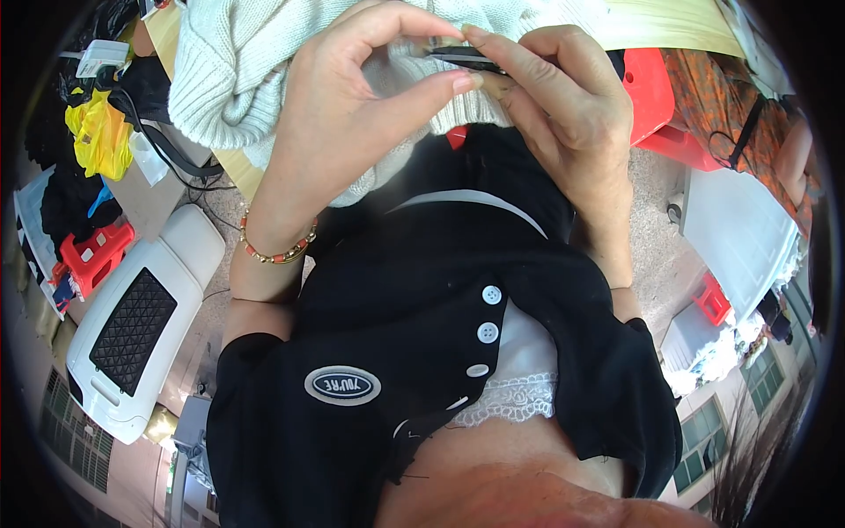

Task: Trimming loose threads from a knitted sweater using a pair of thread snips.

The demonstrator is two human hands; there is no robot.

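Both of my hands meet above a cream knitted sweater [242, 75] at the top of the view. My right hand [572, 101] grips a small, dark, narrow tool [466, 58] that looks like thread snips, its handle end hidden under my fingers. My left hand [352, 106], with a beaded bracelet at the wrist, curls around the tool's tip. Its thumb lies below the tip and its index finger above, almost touching my right fingertips. What the left fingers pinch is too small to make out. Part of the sweater hangs over the near table edge onto my lap.
Pale wood tabletop [678, 25] shows beyond the sweater. A red plastic chair [650, 97] and a person in orange patterned clothing [695, 88] are at right, near a white bin [735, 233]. At left are a white padded seat [132, 330], a red stool [95, 255] and a yellow bag [99, 132].
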